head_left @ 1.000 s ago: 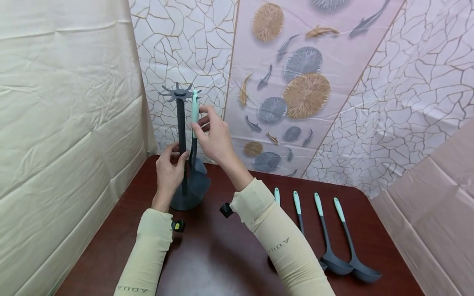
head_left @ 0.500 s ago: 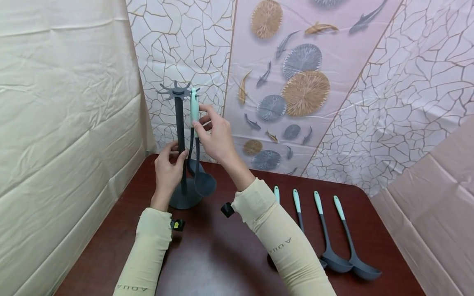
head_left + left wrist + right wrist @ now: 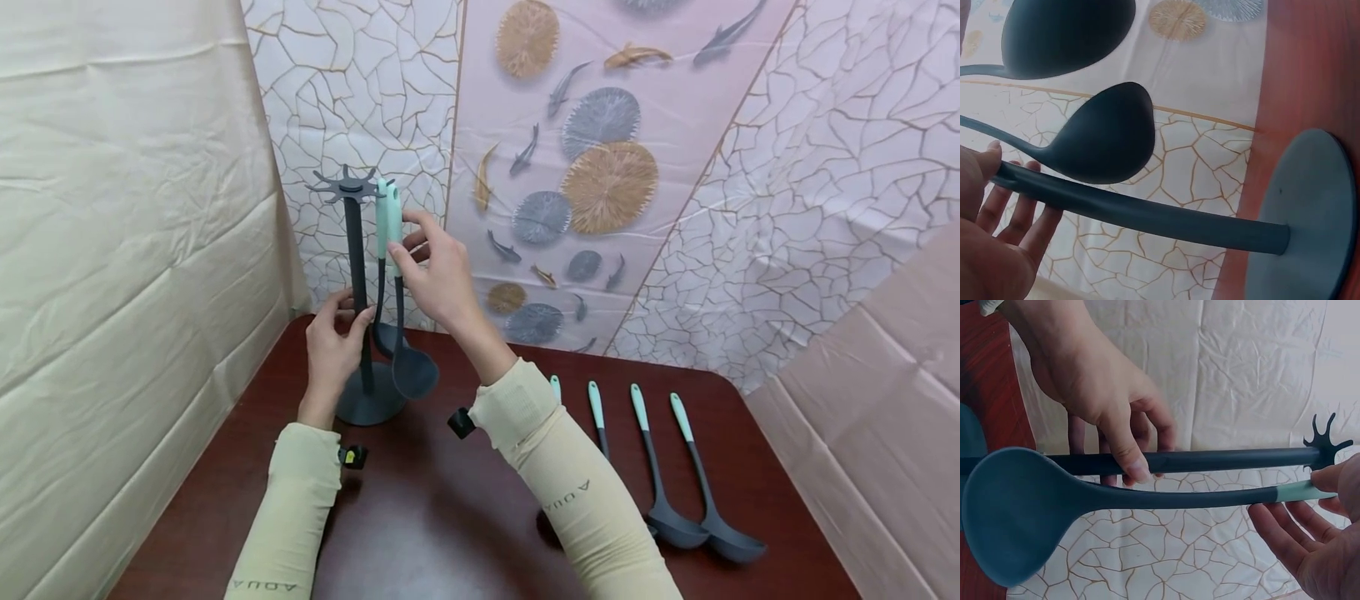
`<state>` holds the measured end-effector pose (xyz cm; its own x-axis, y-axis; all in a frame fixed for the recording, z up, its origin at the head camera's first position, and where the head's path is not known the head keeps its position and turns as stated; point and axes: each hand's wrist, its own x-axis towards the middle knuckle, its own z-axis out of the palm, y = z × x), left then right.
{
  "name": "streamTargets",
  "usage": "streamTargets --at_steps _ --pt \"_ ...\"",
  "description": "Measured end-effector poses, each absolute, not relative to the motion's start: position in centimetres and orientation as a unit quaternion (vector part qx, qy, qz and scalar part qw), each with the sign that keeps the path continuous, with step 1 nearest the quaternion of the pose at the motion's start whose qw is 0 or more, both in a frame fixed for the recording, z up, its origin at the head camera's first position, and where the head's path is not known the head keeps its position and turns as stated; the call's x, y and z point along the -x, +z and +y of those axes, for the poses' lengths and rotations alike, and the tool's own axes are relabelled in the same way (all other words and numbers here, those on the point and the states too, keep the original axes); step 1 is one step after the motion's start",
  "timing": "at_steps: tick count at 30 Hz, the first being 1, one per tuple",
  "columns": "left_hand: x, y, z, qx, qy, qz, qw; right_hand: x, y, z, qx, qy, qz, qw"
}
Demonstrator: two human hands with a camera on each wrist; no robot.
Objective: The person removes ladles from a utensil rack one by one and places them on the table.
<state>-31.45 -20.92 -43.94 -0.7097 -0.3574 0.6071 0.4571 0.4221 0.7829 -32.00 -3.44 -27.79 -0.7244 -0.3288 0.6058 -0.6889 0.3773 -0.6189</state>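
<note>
My left hand (image 3: 333, 346) grips the dark pole of a utensil stand (image 3: 356, 267), thumb on one side and fingers round the other. My right hand (image 3: 441, 271) pinches the mint-green handle of a dark grey ladle (image 3: 416, 373). That ladle hangs upright beside the pole, its handle top near the hooked crown (image 3: 347, 185). A second ladle (image 3: 1107, 134) hangs at the stand just behind, its green handle (image 3: 382, 218) close alongside the held one. In the right wrist view, the held ladle's bowl (image 3: 1013, 515) covers part of the stand's lower end.
Several more ladles lie on the dark red table (image 3: 420, 517) at the right, among them one ladle (image 3: 731, 542) at the far right. My right sleeve (image 3: 577, 483) hides parts of others. Cloth-covered walls (image 3: 150, 250) stand around the table.
The held ladle's bowl has swung out to the right, baring the hanging ladle's bowl. Its handle now shows beside the hanging ladle's handle instead of over it. My left hand keeps its grip.
</note>
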Motion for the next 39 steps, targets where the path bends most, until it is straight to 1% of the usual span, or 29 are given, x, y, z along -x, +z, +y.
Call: streamTargets --at_steps 10,18,28,39 --pt "31.4 -44.3 -20.7 0.029 -0.539 -0.748 0.386 32.0 -27.4 -2.9 -0.328 0.457 -0.801 0.208" --pt "31.5 -44.4 -20.5 0.031 -0.540 -0.748 0.385 32.0 -27.4 -2.4 -0.328 0.458 -0.800 0.206" --pt "31.2 -44.3 -20.7 0.023 -0.530 -0.758 0.380 31.9 -27.5 -1.7 -0.329 0.469 -0.789 0.220" --pt "31.2 -44.4 -20.5 0.013 -0.517 -0.770 0.373 31.8 -27.3 -0.4 -0.324 0.456 -0.799 0.222"
